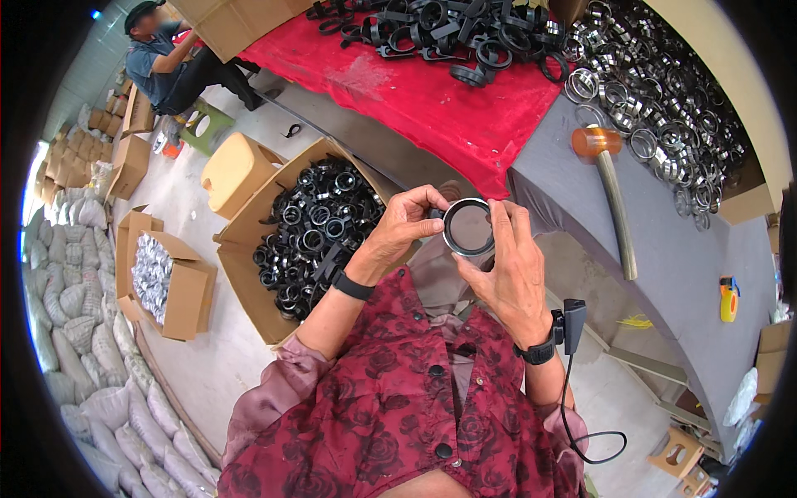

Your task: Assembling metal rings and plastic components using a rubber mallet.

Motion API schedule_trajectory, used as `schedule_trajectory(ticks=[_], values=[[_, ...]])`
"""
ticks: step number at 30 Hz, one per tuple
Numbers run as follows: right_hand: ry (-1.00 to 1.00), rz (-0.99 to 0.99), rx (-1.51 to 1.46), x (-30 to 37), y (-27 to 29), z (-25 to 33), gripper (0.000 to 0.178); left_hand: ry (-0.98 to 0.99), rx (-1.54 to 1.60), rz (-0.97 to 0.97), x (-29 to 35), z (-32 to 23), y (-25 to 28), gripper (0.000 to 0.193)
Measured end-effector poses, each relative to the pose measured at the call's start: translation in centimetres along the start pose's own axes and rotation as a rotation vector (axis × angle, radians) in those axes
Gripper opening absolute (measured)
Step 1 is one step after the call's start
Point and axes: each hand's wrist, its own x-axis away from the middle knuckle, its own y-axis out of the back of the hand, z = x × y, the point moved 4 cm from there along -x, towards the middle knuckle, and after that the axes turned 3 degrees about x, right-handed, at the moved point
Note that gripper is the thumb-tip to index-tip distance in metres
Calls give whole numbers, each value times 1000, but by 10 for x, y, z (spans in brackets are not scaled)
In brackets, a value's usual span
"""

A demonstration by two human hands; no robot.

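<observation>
A round ring with a black inside and a silver metal edge [470, 251] is held up in front of my chest between both hands. My left hand [404, 222] pinches its left side with thumb and forefinger, where a small dark part shows. On the opposite side, the fingers and thumb of my right hand [510, 270] close round the rim. Through the ring's opening the pale floor shows. Just left of my left hand stands a cardboard box [242, 278] filled with black ring-shaped parts [311, 224].
More black ring parts [448, 33] lie on a red cloth [415, 108]. Right of it, a grey-covered table [573, 187] bears piled silver rings [656, 91], a mallet [616, 203] and a yellow tape measure [729, 299]. A beige stool [237, 174] stands beyond the box; another person [166, 70] sits at far left.
</observation>
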Motion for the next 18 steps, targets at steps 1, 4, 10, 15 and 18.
schedule_trajectory(ticks=[1,4,10,15,18], values=[[0,2,2,0,-1,-1,78,-1,3,-1,0,1,0,40],[1,3,-26,0,-3,-2,78,-33,13,0,0,2,1,31],[32,-31,-161,-1,-12,-17,78,-38,6,-50,1,4,7,26],[-399,10,-862,6,-34,-43,54,-15,-8,-86,4,4,7,24],[-417,-15,-810,7,-37,-47,43,-10,-27,-53,5,6,7,24]])
